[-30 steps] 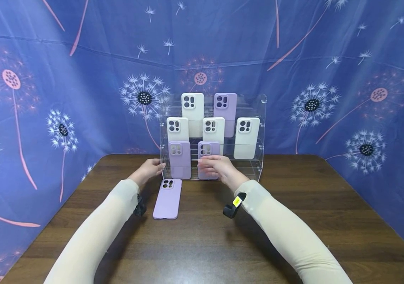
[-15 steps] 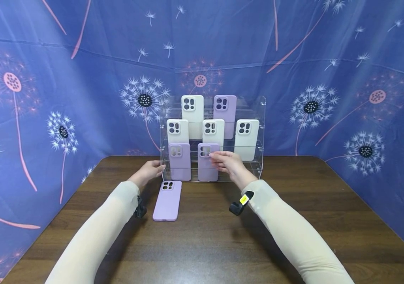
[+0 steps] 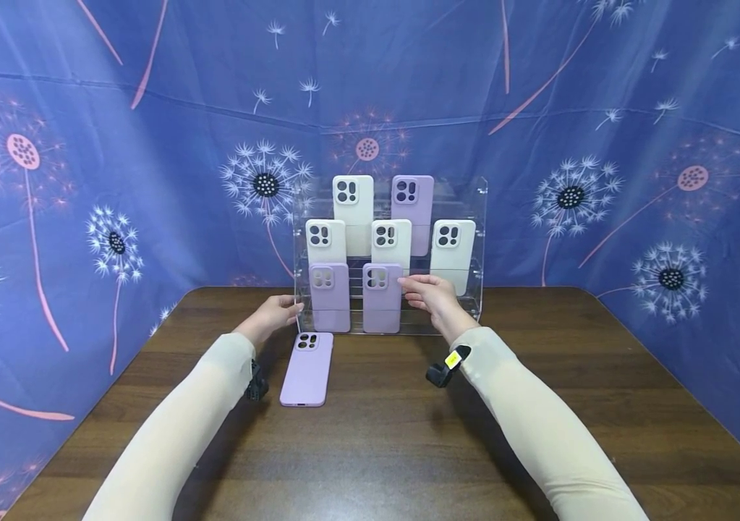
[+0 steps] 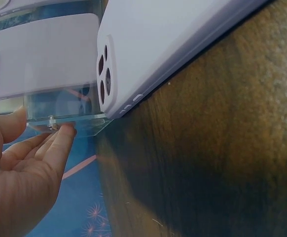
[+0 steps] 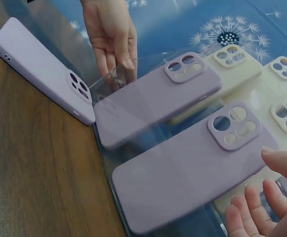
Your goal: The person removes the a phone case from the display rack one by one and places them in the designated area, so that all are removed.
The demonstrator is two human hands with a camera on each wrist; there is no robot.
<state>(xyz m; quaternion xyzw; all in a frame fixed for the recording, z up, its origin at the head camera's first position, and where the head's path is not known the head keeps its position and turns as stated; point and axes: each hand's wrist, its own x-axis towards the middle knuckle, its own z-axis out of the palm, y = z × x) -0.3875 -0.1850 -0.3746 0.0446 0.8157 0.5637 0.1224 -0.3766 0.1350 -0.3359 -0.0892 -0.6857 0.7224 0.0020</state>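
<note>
A clear acrylic display stand (image 3: 481, 239) holds phone cases in stepped rows. My left hand (image 3: 272, 315) pinches the stand's left side panel, the thumb on one face and the fingers (image 4: 59, 148) on the other. In the front row stand two purple phone cases, one on the left (image 3: 330, 304) and one in the middle (image 3: 381, 304). Beside the middle case's right edge is my right hand (image 3: 436, 297), with loose fingers and its thumb tip at that edge in the right wrist view. Another purple case (image 3: 307, 373) lies on the table, its camera end near the stand.
Behind the front row are white cases, one at left (image 3: 326, 239), one in the middle (image 3: 392, 242) and one at right (image 3: 452, 257). A white case (image 3: 353, 210) and a purple case (image 3: 412, 210) fill the top row. A dandelion-print curtain (image 3: 181, 145) surrounds the wooden table (image 3: 370, 456).
My right hand has moved right, off the front of the middle purple case to its right edge, uncovering the case. My left hand stays on the stand.
</note>
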